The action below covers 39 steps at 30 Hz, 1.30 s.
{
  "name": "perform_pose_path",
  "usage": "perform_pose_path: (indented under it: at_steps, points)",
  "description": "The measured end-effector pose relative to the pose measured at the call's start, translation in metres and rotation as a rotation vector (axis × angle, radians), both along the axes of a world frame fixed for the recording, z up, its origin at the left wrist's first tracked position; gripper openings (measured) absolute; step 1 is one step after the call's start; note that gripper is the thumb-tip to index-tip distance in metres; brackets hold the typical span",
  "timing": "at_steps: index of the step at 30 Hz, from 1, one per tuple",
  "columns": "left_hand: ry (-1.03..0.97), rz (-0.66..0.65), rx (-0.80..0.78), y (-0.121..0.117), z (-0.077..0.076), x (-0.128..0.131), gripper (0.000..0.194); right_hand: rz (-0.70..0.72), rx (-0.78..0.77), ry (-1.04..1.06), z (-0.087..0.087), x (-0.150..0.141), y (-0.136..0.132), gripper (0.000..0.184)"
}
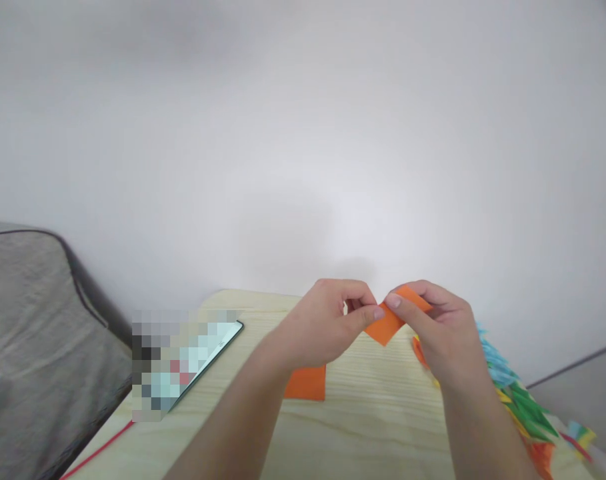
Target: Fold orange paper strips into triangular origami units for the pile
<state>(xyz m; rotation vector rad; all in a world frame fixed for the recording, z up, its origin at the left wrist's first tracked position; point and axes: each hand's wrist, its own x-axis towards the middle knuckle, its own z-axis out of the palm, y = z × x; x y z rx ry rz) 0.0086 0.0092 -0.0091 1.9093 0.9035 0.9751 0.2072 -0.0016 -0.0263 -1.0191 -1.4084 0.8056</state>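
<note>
Orange paper piece (387, 323) is pinched between left hand (327, 327) and right hand (440, 333), held just above the wooden table (373, 420). Judged light, thin, easily creased — best gripped at edges and corners. A flat orange sheet (307, 383) lies under the left wrist; folded coloured paper pieces (520, 393) are heaped beside the right forearm; a phone (203, 360) lies left of the left hand.
</note>
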Motion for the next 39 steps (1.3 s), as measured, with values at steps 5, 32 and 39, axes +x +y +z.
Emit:
perform_pose_path:
  at_steps: [5,32,39]
  points:
    - [-0.150,0.063,0.004,0.003,0.002,0.007,0.025,0.161,-0.015,0.202,-0.002,-0.004,0.003,0.019]
    - [-0.648,0.250,-0.188,0.015,-0.012,0.020,0.016,0.163,0.064,0.118,0.004,0.011,0.001,0.046]
    - [-0.630,0.194,-0.220,0.011,-0.012,0.026,0.016,0.269,0.198,-0.138,0.006,0.010,0.000,0.022]
